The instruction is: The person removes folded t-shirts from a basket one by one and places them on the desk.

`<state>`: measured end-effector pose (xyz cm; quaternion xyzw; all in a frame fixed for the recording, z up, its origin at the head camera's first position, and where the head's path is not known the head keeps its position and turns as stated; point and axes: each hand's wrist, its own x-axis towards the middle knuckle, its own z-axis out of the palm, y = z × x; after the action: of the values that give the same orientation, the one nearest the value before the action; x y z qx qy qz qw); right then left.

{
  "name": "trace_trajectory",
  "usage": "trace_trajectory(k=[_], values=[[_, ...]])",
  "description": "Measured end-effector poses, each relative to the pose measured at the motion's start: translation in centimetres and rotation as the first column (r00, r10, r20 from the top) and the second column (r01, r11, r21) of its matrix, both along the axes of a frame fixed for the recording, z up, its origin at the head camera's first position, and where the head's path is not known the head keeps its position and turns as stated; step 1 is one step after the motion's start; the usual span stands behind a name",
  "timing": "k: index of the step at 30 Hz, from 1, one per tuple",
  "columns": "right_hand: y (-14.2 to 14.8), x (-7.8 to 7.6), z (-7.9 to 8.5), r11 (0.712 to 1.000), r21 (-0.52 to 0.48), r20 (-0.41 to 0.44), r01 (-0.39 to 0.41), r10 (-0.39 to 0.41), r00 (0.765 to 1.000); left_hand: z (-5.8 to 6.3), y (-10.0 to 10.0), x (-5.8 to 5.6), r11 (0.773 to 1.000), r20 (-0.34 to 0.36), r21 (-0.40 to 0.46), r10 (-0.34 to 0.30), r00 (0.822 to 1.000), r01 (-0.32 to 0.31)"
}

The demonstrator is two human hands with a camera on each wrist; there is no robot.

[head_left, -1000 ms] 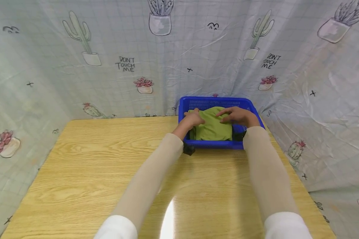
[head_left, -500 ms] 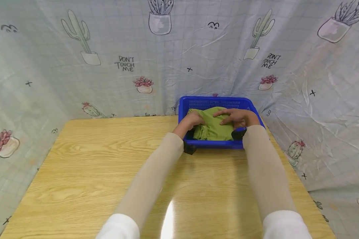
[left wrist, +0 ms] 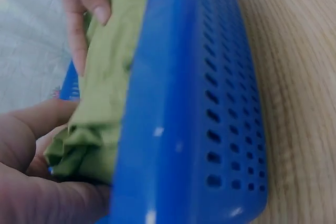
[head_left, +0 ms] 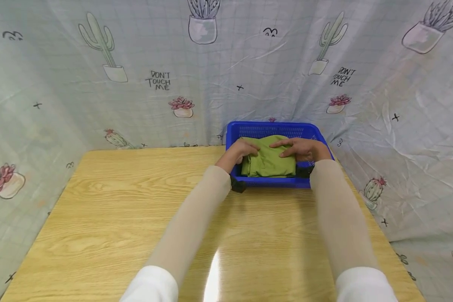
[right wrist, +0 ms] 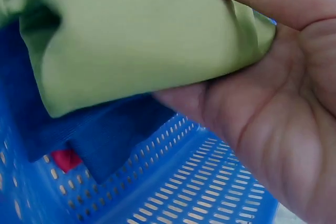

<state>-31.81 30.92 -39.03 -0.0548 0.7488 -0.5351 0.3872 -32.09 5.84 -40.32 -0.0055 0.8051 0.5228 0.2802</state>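
A folded piece of green cloth (head_left: 272, 161) lies in a blue plastic basket (head_left: 272, 181) at the back right of the table. My left hand (head_left: 243, 150) grips its left end; in the left wrist view, fingers and thumb close about the bunched folds of the green cloth (left wrist: 107, 98). At the opposite end my right hand (head_left: 303, 148) holds the cloth, two fingers spread over its top in the head view. The right wrist view has the cloth's edge between thumb and fingers, with dark blue cloth (right wrist: 118, 140) and a bit of red cloth (right wrist: 65, 159) underneath.
The basket has slotted walls and stands near the patterned curtain (head_left: 207, 88) behind the table. The wooden table (head_left: 136, 209) stretches left and forward of it. A black device (head_left: 238, 185) at the left wrist overlaps the basket's front left corner.
My left fingers have curled in at the cloth's left end, which is now tucked into a neater fold. The right hand stays almost in place, its fingers slightly lower on the cloth.
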Motion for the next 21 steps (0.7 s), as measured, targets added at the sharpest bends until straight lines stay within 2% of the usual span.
trace_trajectory(k=[2,5,7,10,14,17,21], values=[[-0.1,0.1,0.0,1.0,0.011,0.006,0.021,-0.021,1.0,-0.2,0.1,0.1,0.997,0.009,0.042,0.059,0.998,-0.059],[-0.2,0.3,0.1,0.998,0.029,0.017,0.049,-0.05,0.999,-0.5,0.0,0.2,0.99,0.029,0.094,0.108,0.994,-0.11],[-0.1,0.5,0.4,0.997,0.049,0.0,0.059,-0.06,0.998,-0.5,-0.1,0.1,0.986,0.035,0.108,0.123,0.992,-0.126],[0.3,0.6,0.8,0.995,0.062,-0.025,0.083,-0.082,0.996,0.0,-0.4,-0.1,0.986,0.04,0.12,0.114,0.993,-0.118],[0.5,0.6,1.2,0.993,0.036,-0.053,0.113,-0.111,0.992,0.5,-0.5,0.0,0.973,-0.044,0.195,0.136,0.99,-0.125],[0.4,0.7,1.3,0.99,0.007,-0.093,0.139,-0.138,0.986,0.5,-0.7,0.3,0.955,-0.131,0.261,0.176,0.976,-0.138],[0.2,1.0,1.5,0.989,-0.02,-0.181,0.15,-0.151,0.972,0.5,-1.4,0.4,0.948,-0.209,0.297,0.183,0.961,-0.115]])
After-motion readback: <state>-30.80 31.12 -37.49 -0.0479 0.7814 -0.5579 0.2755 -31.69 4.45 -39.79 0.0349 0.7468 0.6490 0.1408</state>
